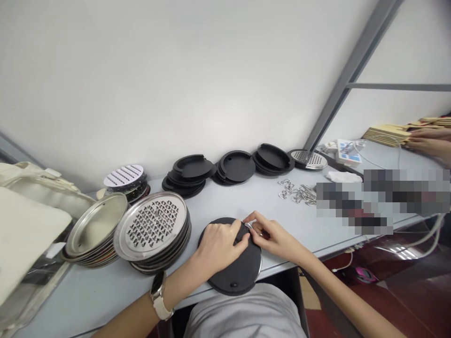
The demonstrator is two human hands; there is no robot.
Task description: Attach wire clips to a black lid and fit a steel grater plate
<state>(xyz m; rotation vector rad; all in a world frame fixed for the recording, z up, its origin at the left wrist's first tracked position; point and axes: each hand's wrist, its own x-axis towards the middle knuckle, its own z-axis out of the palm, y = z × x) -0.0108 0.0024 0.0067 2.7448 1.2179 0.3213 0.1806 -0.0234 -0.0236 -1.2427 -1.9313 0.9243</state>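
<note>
A round black plastic disc (234, 272) with a thin metal edge on its right lies at the table's front edge, close to my lap. My left hand (220, 246) rests over its upper left part, thumb and fingers closed on it near the top. At its upper right rim my right hand (271, 237) pinches a small shiny metal clip (248, 226), partly covered by the fingers. Beyond my right hand lies a loose heap of bent metal wire clips (303, 193). A stack topped by a round metal grater plate (155, 225) stands left of the disc.
Stacks of black round holders (237, 166) line the wall. Further left are metal plates (97, 225), a white slotted disc (124, 176) and a cream bag (31, 225). A finished-looking grater (310, 159) sits back right. Another person's hands (431, 141) are near yellow boards (385, 135).
</note>
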